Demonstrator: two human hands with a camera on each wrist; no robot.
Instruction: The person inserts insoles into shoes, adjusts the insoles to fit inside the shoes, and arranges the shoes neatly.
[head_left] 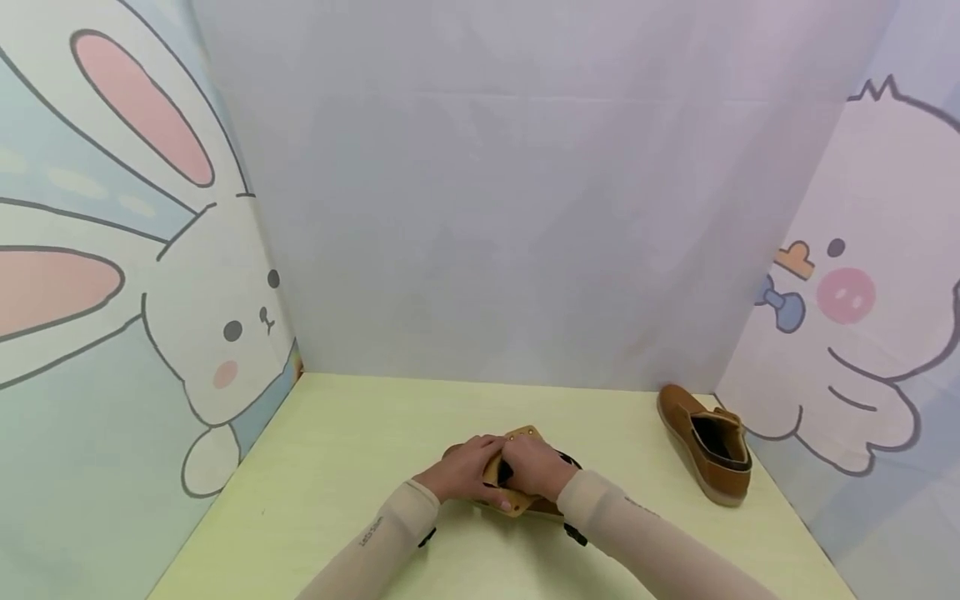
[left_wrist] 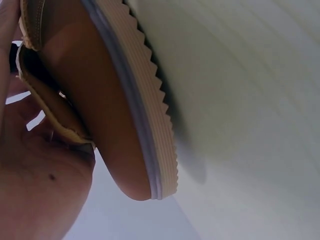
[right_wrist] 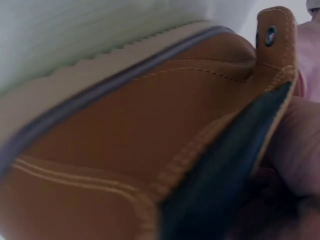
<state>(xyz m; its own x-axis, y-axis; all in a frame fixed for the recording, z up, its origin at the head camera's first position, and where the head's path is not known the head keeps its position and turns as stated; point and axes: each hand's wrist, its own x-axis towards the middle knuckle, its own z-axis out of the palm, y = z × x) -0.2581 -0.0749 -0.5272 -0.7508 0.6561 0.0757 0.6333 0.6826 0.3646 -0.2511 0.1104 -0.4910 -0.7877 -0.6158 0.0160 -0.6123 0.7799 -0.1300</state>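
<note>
A brown leather shoe (left_wrist: 95, 100) with a pale, saw-edged sole lies on the table between both hands, its toe to the left in the head view. My left hand (head_left: 467, 468) grips the tan eyelet flap area near the toe end, its thumb low on the near flap (head_left: 522, 503). Close beside it, my right hand (head_left: 536, 467) has curled fingers that hold the upper at the shoe's opening. In the right wrist view, the dark lining (right_wrist: 215, 165) shows along the opened edge, and an eyelet tab (right_wrist: 276, 37) stands up. The hands hide much of the shoe's top.
A second brown shoe (head_left: 681, 412) rests at the back right of the pale yellow table (head_left: 337, 467), near the side wall. A plain grey-white wall (head_left: 480, 208) stands behind. Printed side walls show a rabbit (head_left: 202, 333) at left and a chick (head_left: 885, 208) at right.
</note>
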